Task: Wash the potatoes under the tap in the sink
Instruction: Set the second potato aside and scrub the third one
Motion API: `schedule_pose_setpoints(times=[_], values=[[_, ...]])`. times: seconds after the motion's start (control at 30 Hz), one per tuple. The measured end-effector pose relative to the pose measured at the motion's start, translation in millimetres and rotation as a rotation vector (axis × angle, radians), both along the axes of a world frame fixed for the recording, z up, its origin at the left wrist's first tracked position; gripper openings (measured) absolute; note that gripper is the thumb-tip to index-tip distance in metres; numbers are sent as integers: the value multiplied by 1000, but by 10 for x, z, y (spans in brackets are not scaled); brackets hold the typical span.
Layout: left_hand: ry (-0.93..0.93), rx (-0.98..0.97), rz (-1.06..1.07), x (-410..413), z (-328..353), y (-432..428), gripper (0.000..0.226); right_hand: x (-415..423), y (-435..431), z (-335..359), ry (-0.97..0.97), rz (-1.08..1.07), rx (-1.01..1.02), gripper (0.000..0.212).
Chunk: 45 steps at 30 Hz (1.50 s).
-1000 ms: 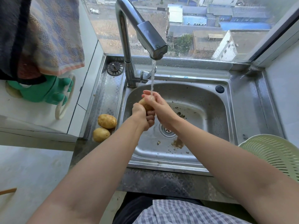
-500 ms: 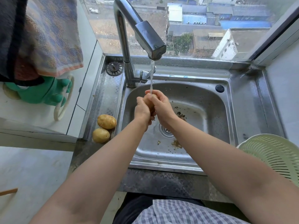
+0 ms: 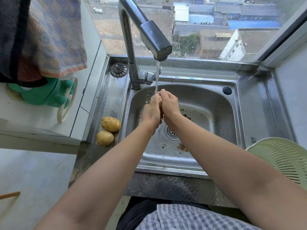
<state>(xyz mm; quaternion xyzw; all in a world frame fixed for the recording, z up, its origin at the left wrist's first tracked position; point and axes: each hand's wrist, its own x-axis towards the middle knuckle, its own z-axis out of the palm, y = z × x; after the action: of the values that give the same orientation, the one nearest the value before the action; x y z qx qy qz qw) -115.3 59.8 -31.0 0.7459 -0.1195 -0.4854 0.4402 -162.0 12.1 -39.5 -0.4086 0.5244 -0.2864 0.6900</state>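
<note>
Both your left hand (image 3: 152, 109) and right hand (image 3: 169, 103) clasp one potato (image 3: 160, 99) under the tap (image 3: 156, 39) stream, sink (image 3: 216, 103) twelve o'clock: firm, wet, likely slippery, so cup its ends.

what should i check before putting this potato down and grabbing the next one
1. Water running from tap: ok.
2. Potato held between left hand and right hand under the stream: ok.
3. Potato rinsed clean: cannot tell, hands cover it.
4. Colander at the right to receive it: ok.
5. Two potatoes waiting on the drainboard at the left: ok.
6. Sink drain free of scraps: not ok.
</note>
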Motion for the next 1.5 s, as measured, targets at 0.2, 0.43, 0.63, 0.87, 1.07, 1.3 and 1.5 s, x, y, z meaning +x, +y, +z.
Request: schedule_pose_setpoints(times=[0.2,0.43,0.63,0.87,1.07,1.3,1.5], values=[[162,158,95,187,12,34,64,-184,34,-71,-199,380,-60,34],[-74,-35,-29,90,-49,15,69,-12,6,-80,-49,99,-20,31],[-23,32,56,176,-91,23,73,-78,50,-91,-135,271,-48,30],[-21,-122,-79,92,-50,55,53,-79,18,-49,-60,95,-13,33],[173,139,-110,228,-59,43,65,-116,29,-92,-60,261,-86,31],[-157,75,-145,134,-183,-17,99,52,19,-98,208,45,-103,38],[70,124,26,195,-124,46,76,-106,57,-34,-50,297,-114,32]])
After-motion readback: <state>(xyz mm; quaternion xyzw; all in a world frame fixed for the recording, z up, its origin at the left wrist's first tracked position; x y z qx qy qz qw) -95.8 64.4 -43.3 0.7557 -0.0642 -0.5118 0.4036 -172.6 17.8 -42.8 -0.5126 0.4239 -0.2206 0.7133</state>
